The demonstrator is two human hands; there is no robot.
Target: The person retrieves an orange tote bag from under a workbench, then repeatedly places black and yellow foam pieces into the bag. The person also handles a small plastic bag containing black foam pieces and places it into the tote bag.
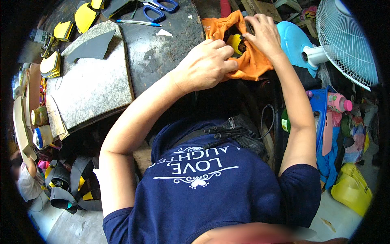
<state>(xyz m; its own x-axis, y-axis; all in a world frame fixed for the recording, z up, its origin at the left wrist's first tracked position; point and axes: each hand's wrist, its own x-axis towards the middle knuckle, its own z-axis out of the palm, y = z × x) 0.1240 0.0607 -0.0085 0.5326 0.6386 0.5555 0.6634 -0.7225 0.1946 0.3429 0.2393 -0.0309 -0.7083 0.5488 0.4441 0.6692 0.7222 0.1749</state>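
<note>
An orange cloth [254, 65] lies bunched at the table's right end. In its opening sits a dark and yellow object [235, 42] whose kind I cannot make out. My left hand [207, 63] is closed at the cloth's near left side, its fingers curled and its thumb against the fabric. At the far right edge, my right hand [265, 34] bends its fingers and thumb round the cloth's rim, beside the dark opening. The fingertips of both hands are partly hidden.
Blue-handled scissors [156, 10], a pen [138, 23] and a grey cut piece [92, 48] on a pale board [95, 87] lie to the left. Yellow cut pieces [85, 18] sit farther left. A white fan [345, 40] stands close to my right arm.
</note>
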